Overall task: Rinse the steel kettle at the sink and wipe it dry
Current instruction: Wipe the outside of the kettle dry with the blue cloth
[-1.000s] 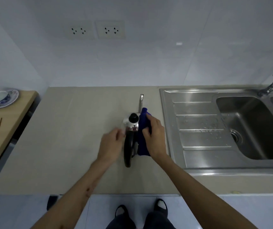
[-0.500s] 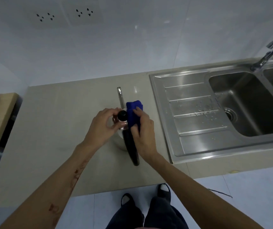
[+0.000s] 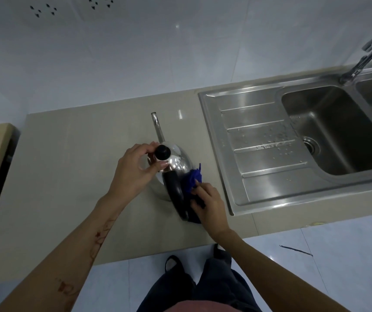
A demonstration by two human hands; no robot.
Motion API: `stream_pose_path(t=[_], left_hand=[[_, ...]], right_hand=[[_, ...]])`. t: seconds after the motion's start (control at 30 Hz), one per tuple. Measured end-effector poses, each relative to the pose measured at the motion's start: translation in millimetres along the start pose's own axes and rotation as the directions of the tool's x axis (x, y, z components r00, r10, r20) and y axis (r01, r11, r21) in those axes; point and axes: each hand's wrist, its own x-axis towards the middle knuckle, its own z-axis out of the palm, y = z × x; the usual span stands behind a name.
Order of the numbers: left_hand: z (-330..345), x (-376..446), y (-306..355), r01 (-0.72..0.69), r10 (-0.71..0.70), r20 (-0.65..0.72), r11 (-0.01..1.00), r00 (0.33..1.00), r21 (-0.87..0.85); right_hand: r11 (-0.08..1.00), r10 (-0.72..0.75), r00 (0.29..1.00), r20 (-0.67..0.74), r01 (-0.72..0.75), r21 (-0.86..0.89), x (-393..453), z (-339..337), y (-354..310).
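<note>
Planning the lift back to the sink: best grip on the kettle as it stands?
Probably the black handle of the kettle, taken from the near side. It arches toward the person with bare length, while the spout points away. The left hand already holds the lid; the right hand holds the blue cloth.

The beige countertop bears the steel kettle, beside the inset sink.

Shiny steel kettle, black knob; blue cloth; beige counter.
</note>
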Motion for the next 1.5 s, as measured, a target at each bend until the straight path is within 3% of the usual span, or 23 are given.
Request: stream_pose_path(t=[0.1, 0.27, 0.37, 0.5, 0.6, 0.67, 0.77, 0.83, 0.9, 0.97, 1.07, 1.17, 1.23, 1.3, 1.4, 1.5], left_hand=[[0.5, -0.1, -0.9, 0.020, -0.020, 0.008, 1.000, 1.000, -0.002], [1.4, -1.1, -1.9, 0.031, -0.031, 0.008, 1.000, 0.999, -0.004], [1.9, -1.5, -0.8, 0.037, -0.037, 0.009, 0.999, 0.999, -0.014], [0.7, -1.8, 0.0, 0.040, -0.040, 0.010, 0.999, 0.999, -0.016], [0.5, -2.1, 0.7, 0.041, -0.040, 0.016, 0.999, 0.999, -0.010], [0.7, -1.9, 1.1, 0.043, -0.043, 0.011, 0.999, 0.999, -0.014], [1.5, -2.6, 0.9, 0.047, -0.047, 0.011, 0.998, 0.999, -0.030], [1.5, -2.7, 1.3, 0.049, -0.049, 0.008, 0.998, 0.999, -0.042], [1.7, -3.7, 2.7, 0.056, -0.056, 0.006, 0.997, 0.998, -0.061], [2.8, -4.3, 3.5, 0.068, -0.067, 0.008, 0.996, 0.998, -0.065], [3.0, -4.9, 4.0, 0.076, -0.076, 0.007, 0.995, 0.997, -0.063], [2.3, -3.2, 2.9, 0.082, -0.081, 0.009, 0.994, 0.997, -0.074], [1.8, -2.8, 2.4, 0.088, -0.087, 0.008, 0.992, 0.996, -0.090], [1.8, -3.4, 1.4, 0.086, -0.086, 0.005, 0.990, 0.996, -0.112], [1.9, -3.5, 0.2, 0.076, -0.075, 0.012, 0.988, 0.997, -0.137], [1.9, -2.9, -0.5, 0.078, -0.075, 0.023, 0.988, 0.997, -0.134]], right_hand=[[0.989, 0.103, 0.992, 0.067, -0.095, -0.112, -0.7, 8.1, 9.1], [0.977, -0.013, 0.998, 0.069, 0.027, -0.211, -5.2, 5.7, 13.6], [0.941, 0.048, 0.986, 0.160, 0.009, -0.337, 2.1, 11.3, 15.1], [0.935, 0.096, 0.973, 0.210, -0.016, -0.354, 4.4, 15.6, 9.5], [0.966, 0.165, 0.965, 0.204, -0.117, -0.230, 5.9, 10.9, 7.0], [0.985, 0.170, 0.979, 0.109, -0.164, -0.061, 5.9, -1.2, 0.3], [0.964, 0.140, 0.987, -0.083, -0.116, 0.239, 12.0, -32.1, -28.9], [0.928, 0.102, 0.986, -0.129, -0.047, 0.370, 30.6, -43.9, -57.2], [0.926, 0.032, 0.993, -0.114, 0.014, 0.378, 51.1, -37.3, -75.8], [0.925, 0.071, 0.996, -0.054, -0.046, 0.378, 57.1, -13.3, -72.2], [0.820, 0.367, 0.930, -0.022, -0.313, 0.480, 39.1, 19.9, -44.9], [0.744, 0.593, 0.802, 0.077, -0.582, 0.329, 31.2, 29.2, -27.9], [0.693, 0.652, 0.747, 0.128, -0.656, 0.300, 38.2, 26.2, -28.2], [0.680, 0.641, 0.757, 0.128, -0.637, 0.364, 48.2, 14.1, -36.0], [0.784, 0.490, 0.871, 0.038, -0.459, 0.418, 57.4, -8.5, -63.0], [0.830, 0.422, 0.907, 0.012, -0.392, 0.396, 58.2, -15.6, -81.6]])
